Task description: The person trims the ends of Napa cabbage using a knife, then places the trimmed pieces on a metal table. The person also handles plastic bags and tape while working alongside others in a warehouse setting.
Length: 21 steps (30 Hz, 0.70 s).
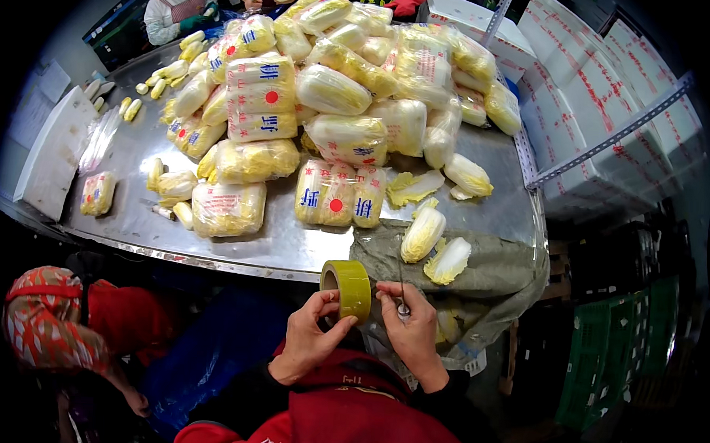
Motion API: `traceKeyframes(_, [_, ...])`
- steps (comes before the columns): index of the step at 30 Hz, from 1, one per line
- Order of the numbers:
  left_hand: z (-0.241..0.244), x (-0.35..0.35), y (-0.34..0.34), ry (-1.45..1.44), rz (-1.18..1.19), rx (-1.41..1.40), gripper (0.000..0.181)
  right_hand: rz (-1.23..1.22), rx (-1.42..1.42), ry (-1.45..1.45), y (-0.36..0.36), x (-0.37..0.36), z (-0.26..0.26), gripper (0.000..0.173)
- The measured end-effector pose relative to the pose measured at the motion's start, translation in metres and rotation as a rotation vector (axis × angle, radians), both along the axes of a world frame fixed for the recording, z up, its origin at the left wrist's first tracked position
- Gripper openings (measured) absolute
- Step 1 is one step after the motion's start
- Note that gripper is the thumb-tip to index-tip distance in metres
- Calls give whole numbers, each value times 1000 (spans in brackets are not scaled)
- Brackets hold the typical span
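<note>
My left hand (317, 337) grips a roll of yellow packing tape (355, 291), its fingers through the core and the thumb on the outside. Just right of the roll is my right hand (410, 326), with thumb and forefinger pinched together. A slim tool with a thin dark blade (403, 286), perhaps a small knife, sticks up from that hand; most of its handle is hidden. I cannot tell whether the pinched fingertips also hold the tape's end. Beyond my hands, a loose napa cabbage (423, 235) and a detached cabbage leaf (448, 260) lie on a grey-green cloth (496, 257).
Plastic-wrapped cabbage packs (338, 197) are heaped on the metal table (289, 242). White foam boxes (597, 113) stand behind a perforated metal rail (614, 132) at right. Green crates (599, 351) stand lower right. A person in red (125, 312) bends at left; others work across the table.
</note>
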<state>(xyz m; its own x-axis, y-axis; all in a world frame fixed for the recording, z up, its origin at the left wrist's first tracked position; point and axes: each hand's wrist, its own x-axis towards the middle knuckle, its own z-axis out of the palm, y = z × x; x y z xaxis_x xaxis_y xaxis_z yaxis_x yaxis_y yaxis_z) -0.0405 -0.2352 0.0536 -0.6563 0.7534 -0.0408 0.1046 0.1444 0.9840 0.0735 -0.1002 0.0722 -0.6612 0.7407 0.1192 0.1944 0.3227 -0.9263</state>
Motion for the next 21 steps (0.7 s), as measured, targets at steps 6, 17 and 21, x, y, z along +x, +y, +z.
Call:
traceKeyframes(6, [4, 3, 0, 165, -36, -83, 43, 76, 115, -7, -3, 1, 11, 24])
traceKeyframes(17, [1, 6, 2, 266, -66, -93, 45, 80, 200, -71, -8, 4, 5, 15])
traceKeyframes(21, [-5, 5, 3, 290, -80, -73, 45, 147, 173, -92, 0, 3, 5, 13])
